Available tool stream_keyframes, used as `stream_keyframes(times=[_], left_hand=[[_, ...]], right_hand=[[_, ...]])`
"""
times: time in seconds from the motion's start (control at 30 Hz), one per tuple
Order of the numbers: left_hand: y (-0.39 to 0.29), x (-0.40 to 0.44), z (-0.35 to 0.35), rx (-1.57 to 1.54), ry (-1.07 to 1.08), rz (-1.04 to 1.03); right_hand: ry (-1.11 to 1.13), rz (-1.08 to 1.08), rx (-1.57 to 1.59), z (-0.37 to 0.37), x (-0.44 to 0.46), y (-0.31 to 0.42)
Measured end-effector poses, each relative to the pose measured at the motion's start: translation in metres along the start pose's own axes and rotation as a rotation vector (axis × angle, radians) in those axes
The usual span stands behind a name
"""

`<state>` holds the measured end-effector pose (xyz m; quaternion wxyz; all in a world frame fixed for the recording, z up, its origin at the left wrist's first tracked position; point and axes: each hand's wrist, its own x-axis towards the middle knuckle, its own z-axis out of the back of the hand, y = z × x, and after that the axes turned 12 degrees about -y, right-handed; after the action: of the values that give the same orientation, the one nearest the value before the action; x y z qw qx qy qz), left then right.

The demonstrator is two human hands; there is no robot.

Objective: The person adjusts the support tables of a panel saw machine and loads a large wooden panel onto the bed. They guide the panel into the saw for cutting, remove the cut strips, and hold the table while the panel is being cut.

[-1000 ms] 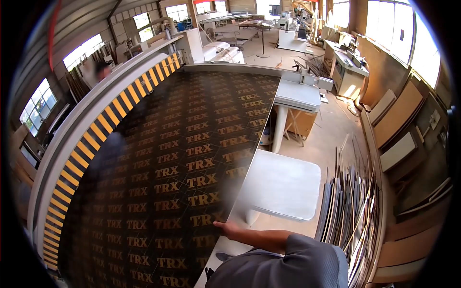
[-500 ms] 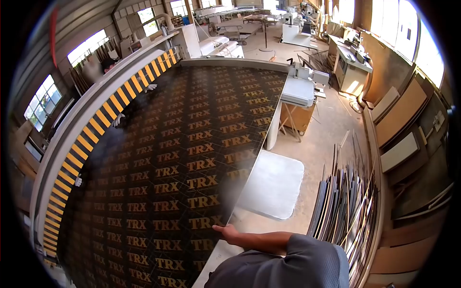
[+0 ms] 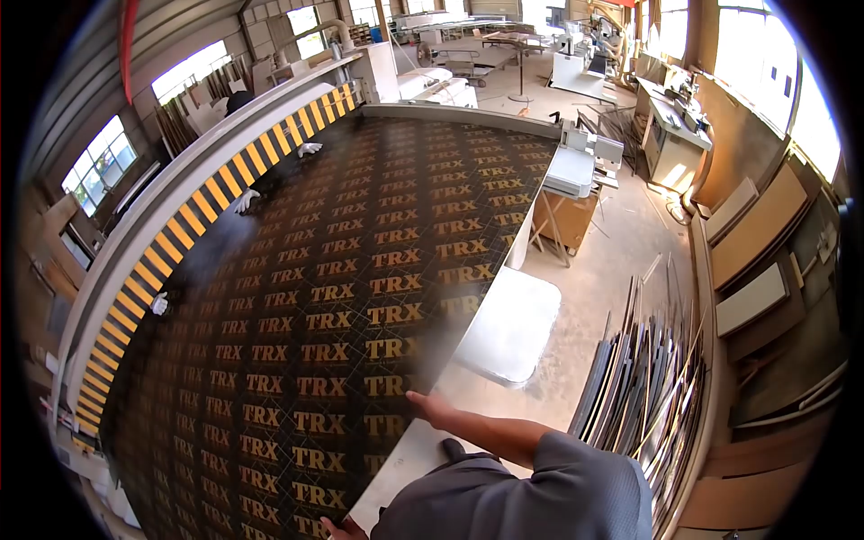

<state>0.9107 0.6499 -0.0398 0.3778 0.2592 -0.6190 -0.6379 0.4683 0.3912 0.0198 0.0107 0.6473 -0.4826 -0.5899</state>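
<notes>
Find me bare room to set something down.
The nearer white table, bordered by the dark board, looks bare, as does the floor between that table and the strips. Strips crowd together; the right hand occupies the board's edge.

Panel (image 3: 346, 288) right of beam (image 3: 236, 176); strip pile (image 3: 634, 387) right of panel

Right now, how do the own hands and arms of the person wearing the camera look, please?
The right hand is bare and ungloved. The right sleeve is short and dark grey, and its cloth looks finely textured. The left hand, only partly visible at the picture's lower edge, is ungloved too; its sleeve I cannot make out.
</notes>
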Motion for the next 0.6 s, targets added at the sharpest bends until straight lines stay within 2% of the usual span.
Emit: stream_keyframes(times=[0.13, 0.17, 0.2, 0.23, 0.27, 0.3, 0.37, 0.4, 0.43, 0.47, 0.53, 0.57, 0.6], left_hand=[[-0.011, 0.004, 0.001, -1.386, -0.017, 1.167], [-0.004, 0.019, 0.005, -1.675, 0.347, 1.496], [0.040, 0.058, 0.024, -1.957, 0.586, 2.451], [0.086, 0.099, 0.044, -1.570, 0.668, 3.214], [0.069, 0.073, 0.039, -1.856, 0.535, 3.195], [0.091, 0.088, 0.052, -1.765, 0.474, 3.211], [0.072, 0.065, 0.038, -1.902, 0.496, 3.183], [0.061, 0.056, 0.034, -2.027, 0.411, 3.173], [0.057, 0.049, 0.029, -2.030, 0.504, 3.152], [0.052, 0.044, 0.029, -2.137, 0.448, 3.111], [0.059, 0.034, 0.037, -2.309, 0.388, 3.005], [0.069, 0.039, 0.040, -2.384, 0.382, 2.943], [0.068, 0.041, 0.037, -2.277, 0.470, 3.042]], right_hand=[[0.004, 0.048, -0.064, -0.002, -0.017, 0.009], [0.004, 0.057, -0.064, -0.003, -0.019, 0.009], [-0.013, 0.083, 0.012, -0.003, -0.022, 0.007], [-0.018, 0.078, 0.013, -0.003, -0.023, 0.008], [-0.024, 0.069, 0.011, -0.001, -0.030, 0.008], [-0.024, 0.063, 0.006, -0.002, -0.030, 0.007], [0.003, 0.153, -0.068, 0.001, -0.026, 0.002], [0.062, 0.222, -0.132, 0.008, -0.023, 0.002], [0.130, 0.286, -0.198, 0.014, -0.018, 0.001], [0.102, 0.605, -0.761, 0.022, -0.005, -0.002], [0.005, 0.646, -0.997, 0.021, -0.016, 0.004], [-0.067, 0.345, -0.688, 0.015, -0.035, 0.015], [-0.027, 0.623, -0.808, 0.016, -0.049, 0.014]])
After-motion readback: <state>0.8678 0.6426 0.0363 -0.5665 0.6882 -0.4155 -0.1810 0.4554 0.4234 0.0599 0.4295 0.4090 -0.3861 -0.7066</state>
